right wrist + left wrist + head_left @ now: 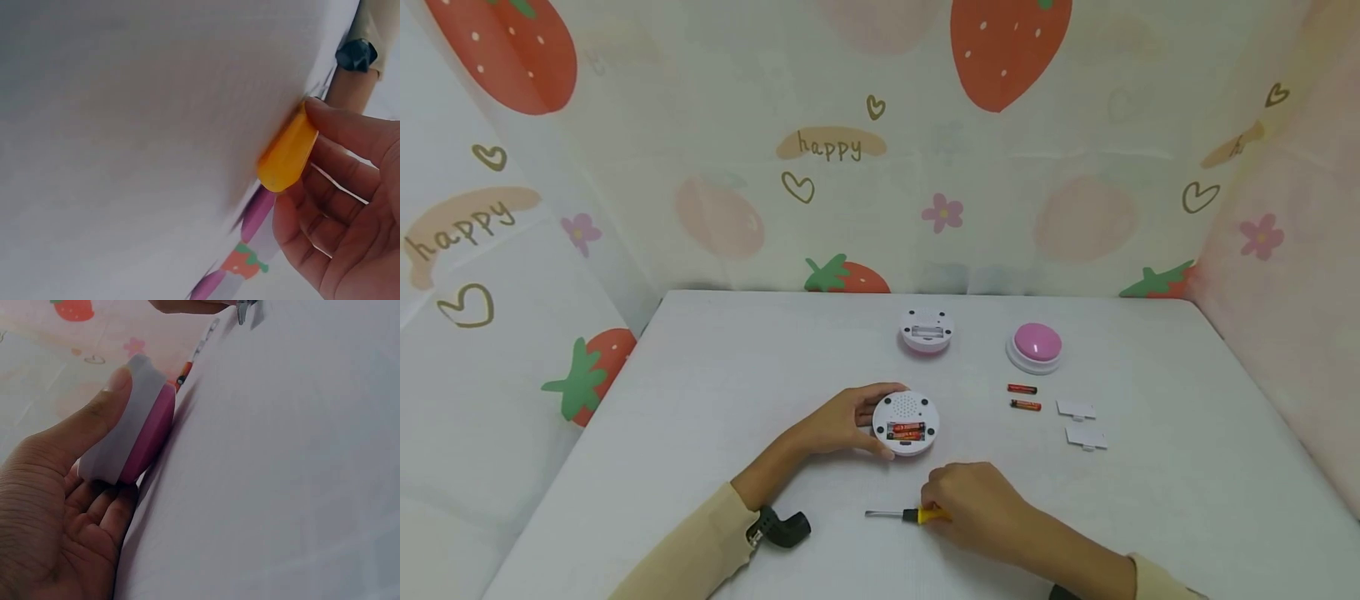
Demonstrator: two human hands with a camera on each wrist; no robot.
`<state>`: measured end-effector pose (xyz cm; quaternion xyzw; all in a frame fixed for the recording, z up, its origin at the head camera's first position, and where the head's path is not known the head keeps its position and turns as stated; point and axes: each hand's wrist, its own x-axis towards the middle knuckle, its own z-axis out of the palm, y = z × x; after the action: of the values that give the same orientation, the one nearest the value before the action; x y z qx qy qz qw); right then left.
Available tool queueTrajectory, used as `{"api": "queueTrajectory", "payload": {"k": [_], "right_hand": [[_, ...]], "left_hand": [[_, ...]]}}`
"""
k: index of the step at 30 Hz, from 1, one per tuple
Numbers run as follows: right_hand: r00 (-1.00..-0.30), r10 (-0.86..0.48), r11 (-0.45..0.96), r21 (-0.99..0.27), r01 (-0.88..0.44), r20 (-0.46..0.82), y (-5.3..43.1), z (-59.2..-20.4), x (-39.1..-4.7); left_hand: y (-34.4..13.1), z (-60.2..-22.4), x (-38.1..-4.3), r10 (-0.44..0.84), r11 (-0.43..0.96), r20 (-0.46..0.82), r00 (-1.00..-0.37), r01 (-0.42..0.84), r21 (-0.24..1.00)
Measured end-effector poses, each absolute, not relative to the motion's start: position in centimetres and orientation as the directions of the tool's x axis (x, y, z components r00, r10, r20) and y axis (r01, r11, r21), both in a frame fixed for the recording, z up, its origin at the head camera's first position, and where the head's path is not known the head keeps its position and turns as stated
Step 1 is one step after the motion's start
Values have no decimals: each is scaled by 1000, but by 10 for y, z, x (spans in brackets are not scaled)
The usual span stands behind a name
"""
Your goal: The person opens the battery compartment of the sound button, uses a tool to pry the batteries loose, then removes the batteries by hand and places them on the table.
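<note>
My left hand (pixel 842 423) grips a round white buzzer button (pixel 907 404) by its left side. It lies underside up, with two red-and-black batteries (pixel 906 431) in its uncovered compartment. In the left wrist view the thumb rests on the white base, and the button's pink dome (pixel 151 434) faces the table. Nearer the front edge, my right hand (pixel 977 508) pinches a screwdriver by its yellow handle (pixel 289 153). The flat metal shaft (pixel 883 514) points left, low over the cloth.
Behind stands another upturned button (pixel 927 333) with a bare battery slot. To its right is a button with its pink dome up (pixel 1037 342). Two loose batteries (pixel 1022 389) and two white battery covers (pixel 1077 409) lie at the right. Printed cloth walls (pixel 985 250) rise at the back and sides.
</note>
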<state>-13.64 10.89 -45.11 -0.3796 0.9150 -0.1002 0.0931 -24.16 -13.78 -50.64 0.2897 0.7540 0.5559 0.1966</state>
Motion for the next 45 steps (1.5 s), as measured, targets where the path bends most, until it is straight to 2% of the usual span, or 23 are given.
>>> {"api": "queueTrajectory", "payload": {"k": [13, 23, 36, 40, 45], "right_hand": [[-674, -735, 668, -252, -700, -76, 108, -447, -138], [-762, -647, 739, -278, -614, -37, 112, -429, -150], [-825, -521, 750, -344, -565, 219, 120, -428, -174], [-815, -529, 730, -361, -580, 238, 120, -429, -181], [-840, -504, 743, -396, -540, 199, 118, -431, -187]], "left_hand": [[-137, -506, -241, 662, 192, 32, -749, 211, 959], [-137, -504, -241, 663, 212, 25, -748, 219, 952], [-137, -504, -241, 663, 207, 21, -748, 210, 955], [-138, -503, -241, 660, 210, 19, -751, 209, 955], [-138, -503, -240, 664, 217, 17, -748, 215, 952]]}}
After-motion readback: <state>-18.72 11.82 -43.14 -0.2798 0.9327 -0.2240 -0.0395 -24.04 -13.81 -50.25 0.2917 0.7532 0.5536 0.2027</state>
